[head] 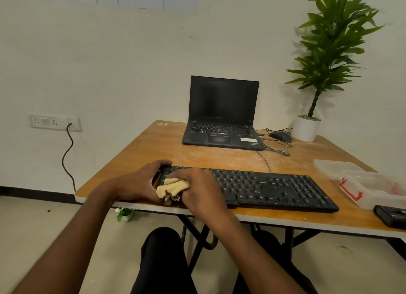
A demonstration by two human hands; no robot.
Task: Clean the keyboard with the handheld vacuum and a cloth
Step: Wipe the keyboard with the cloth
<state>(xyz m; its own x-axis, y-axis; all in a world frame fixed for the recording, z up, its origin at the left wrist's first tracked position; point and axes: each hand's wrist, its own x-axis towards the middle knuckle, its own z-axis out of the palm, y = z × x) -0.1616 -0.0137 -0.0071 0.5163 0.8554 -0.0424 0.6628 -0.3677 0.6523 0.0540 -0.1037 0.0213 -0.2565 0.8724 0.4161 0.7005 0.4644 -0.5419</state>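
A black full-size keyboard [263, 187] lies along the front edge of the wooden table [219, 157]. My left hand [140, 181] grips the keyboard's left end, fingers curled over its far corner. My right hand [197, 188] is closed on a crumpled beige cloth [173, 188] and presses it onto the keys at the left end. Both hands hide the leftmost keys. A dark object [391, 215] at the table's right front corner may be the handheld vacuum; it is cut off by the frame edge.
An open black laptop [222, 115] stands at the back of the table with a mouse [280, 136] and cables beside it. A potted plant [306, 126] sits at the back right. Clear plastic boxes [360, 181] with a red latch are at the right.
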